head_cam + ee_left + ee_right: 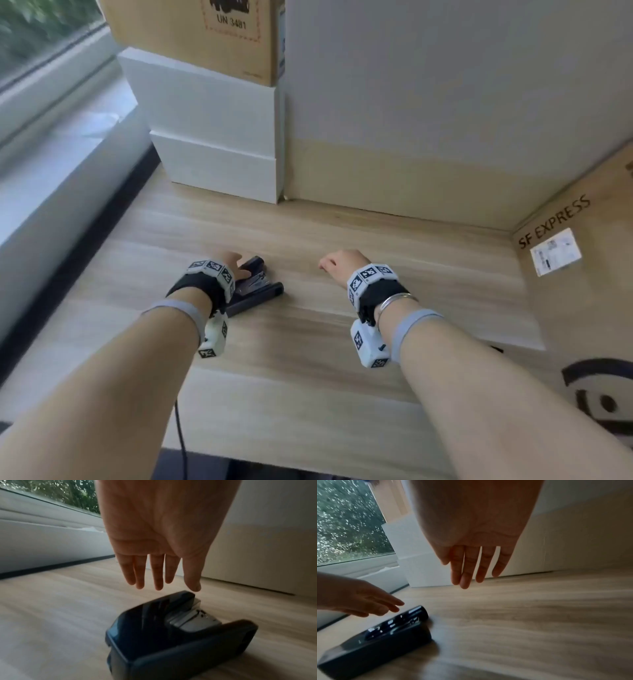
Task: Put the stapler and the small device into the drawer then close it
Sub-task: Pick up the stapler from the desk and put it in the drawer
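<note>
A dark blue stapler [255, 279] [154, 622] [399, 620] with a metal middle lies on the wooden desk [342, 342], left of centre. A dark oblong piece [263, 296] [214, 646] [373, 650] lies against its near right side; I cannot tell whether it belongs to the stapler or is the small device. My left hand [233, 262] [159, 582] [385, 605] hovers just over the stapler with straight fingers, the thumb tip close to its top. My right hand [334, 263] [471, 574] hangs open above bare desk to the right, holding nothing. No drawer is in view.
Stacked white boxes [219, 137] stand at the back left with a cardboard box [205, 34] on top. A pale wall panel [428, 120] closes the back. A large SF Express carton [582, 291] stands at the right. A window ledge [51, 154] runs along the left. A black cable [181, 438] hangs at the front edge.
</note>
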Demonstrator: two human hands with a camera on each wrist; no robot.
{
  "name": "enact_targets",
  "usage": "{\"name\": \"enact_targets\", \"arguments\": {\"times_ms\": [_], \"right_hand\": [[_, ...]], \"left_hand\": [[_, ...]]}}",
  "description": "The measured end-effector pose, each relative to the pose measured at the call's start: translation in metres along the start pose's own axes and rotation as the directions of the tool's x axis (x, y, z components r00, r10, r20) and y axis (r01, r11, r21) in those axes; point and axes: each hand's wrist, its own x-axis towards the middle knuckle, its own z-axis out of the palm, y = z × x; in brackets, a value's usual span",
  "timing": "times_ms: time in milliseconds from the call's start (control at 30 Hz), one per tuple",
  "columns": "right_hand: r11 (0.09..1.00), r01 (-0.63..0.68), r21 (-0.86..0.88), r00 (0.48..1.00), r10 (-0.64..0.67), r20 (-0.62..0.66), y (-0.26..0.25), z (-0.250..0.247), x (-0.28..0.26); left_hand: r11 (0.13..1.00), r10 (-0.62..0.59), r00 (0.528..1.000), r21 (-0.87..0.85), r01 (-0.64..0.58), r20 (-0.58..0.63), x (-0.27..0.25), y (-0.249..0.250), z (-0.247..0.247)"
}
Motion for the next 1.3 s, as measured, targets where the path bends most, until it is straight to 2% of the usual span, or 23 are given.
{"name": "enact_targets", "arguments": {"times_ms": [167,267,500,766,1000,1133,1299], "right_hand": [[0.999,-0.047,0.006,0.996,0.047,0.074,0.002,0.022,0.009],[0.998,-0.056,0.001,0.994,0.056,0.098,0.007,0.032,0.016],[0.996,-0.085,0.024,0.990,0.082,0.112,0.015,0.041,0.018],[0.998,-0.057,-0.037,0.991,0.061,0.123,0.020,0.042,0.014],[0.996,-0.053,-0.072,0.990,0.061,0.126,0.031,0.052,0.003],[0.996,-0.031,-0.081,0.984,0.045,0.170,0.034,0.061,0.000],[0.994,-0.024,-0.105,0.984,0.042,0.175,0.031,0.071,-0.009]], "left_hand": [[1.000,-0.005,0.998,0.019,0.004,0.064,0.018,-0.004,0.014],[0.998,0.001,0.999,0.065,-0.003,0.034,0.025,-0.004,0.019],[1.000,0.014,1.000,-0.004,-0.014,-0.001,0.026,-0.002,0.020],[1.000,-0.012,0.998,0.017,0.014,-0.064,0.007,0.002,0.022],[0.987,0.031,0.991,-0.155,-0.051,-0.130,-0.018,0.011,0.032],[0.996,0.040,0.992,-0.075,-0.050,-0.119,-0.031,0.019,0.046],[0.992,0.028,0.973,-0.111,-0.055,-0.230,-0.048,0.024,0.060]]}}
